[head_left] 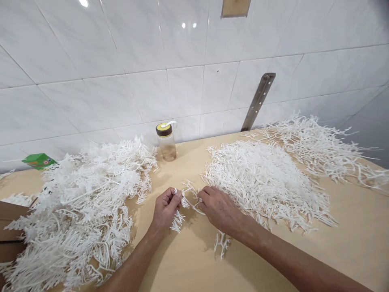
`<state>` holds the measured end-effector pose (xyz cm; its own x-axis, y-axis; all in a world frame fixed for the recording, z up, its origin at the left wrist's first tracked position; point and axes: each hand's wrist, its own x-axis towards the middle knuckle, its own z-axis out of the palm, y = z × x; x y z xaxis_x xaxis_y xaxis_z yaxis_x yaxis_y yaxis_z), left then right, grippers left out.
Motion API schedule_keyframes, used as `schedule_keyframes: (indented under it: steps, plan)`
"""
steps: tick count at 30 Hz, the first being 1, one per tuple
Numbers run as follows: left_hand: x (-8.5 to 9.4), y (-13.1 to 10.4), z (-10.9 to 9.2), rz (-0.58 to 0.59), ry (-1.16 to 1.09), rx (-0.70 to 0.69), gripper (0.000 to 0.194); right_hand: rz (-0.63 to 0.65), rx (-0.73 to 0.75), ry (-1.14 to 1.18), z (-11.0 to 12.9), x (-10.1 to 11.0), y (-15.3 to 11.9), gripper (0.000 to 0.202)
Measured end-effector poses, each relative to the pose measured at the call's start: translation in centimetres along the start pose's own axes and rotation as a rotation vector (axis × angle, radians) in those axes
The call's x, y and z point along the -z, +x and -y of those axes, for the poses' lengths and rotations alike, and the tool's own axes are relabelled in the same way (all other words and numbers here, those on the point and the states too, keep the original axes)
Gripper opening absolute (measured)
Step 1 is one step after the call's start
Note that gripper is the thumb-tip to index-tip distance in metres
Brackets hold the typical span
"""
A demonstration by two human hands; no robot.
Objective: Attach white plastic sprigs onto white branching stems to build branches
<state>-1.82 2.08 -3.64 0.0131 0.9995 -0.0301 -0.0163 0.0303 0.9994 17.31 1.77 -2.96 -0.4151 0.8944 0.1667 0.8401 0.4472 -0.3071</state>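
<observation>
In the middle of the head view, my left hand [165, 207] is closed, thumb over fingers, around a small white plastic sprig [177, 221] with fine tips poking out above and below. My right hand [216, 205] is closed on a white branching plastic stem [192, 190]; part of this stem spans the gap between the hands. Whether the sprig and the stem are one piece I cannot tell. Below my right wrist another forked white bit [221, 244] shows. Beside my right hand lies a heap of short white sprigs [258, 178]; to the left is a larger heap of feathery white sprigs [100, 190].
A drink bottle [165, 142] with a dark and yellow lid stands near the tiled wall. At the back right lies a loose pile of long branching stems [313, 142]. A metal bracket [258, 102] leans at the wall. A green box [39, 161] and brown cardboard [12, 227] are at left.
</observation>
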Motion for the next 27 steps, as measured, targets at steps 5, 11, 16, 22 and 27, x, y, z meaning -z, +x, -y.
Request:
schedule_keyframes:
  steps: [5,11,16,22,27]
  plan:
    - [0.0,0.0,-0.3,-0.026,-0.084,0.072,0.040,0.010,0.100,0.032,1.2,-1.0,-1.0,0.014]
    - [-0.8,0.1,0.4,-0.018,0.079,-0.004,0.040,-0.010,-0.001,0.306,2.8,-1.4,-1.2,0.012]
    - [-1.5,0.5,0.5,-0.115,-0.001,0.087,0.039,0.314,-0.116,0.827,0.8,0.3,0.9,0.005]
    - [-1.8,1.5,0.0,-0.160,0.021,0.189,0.040,0.425,-0.289,1.165,-1.5,-0.3,2.7,0.027]
    - [-2.5,2.6,-0.4,-0.106,-0.002,0.310,0.040,0.251,-0.406,1.182,-1.2,-2.1,2.9,0.015]
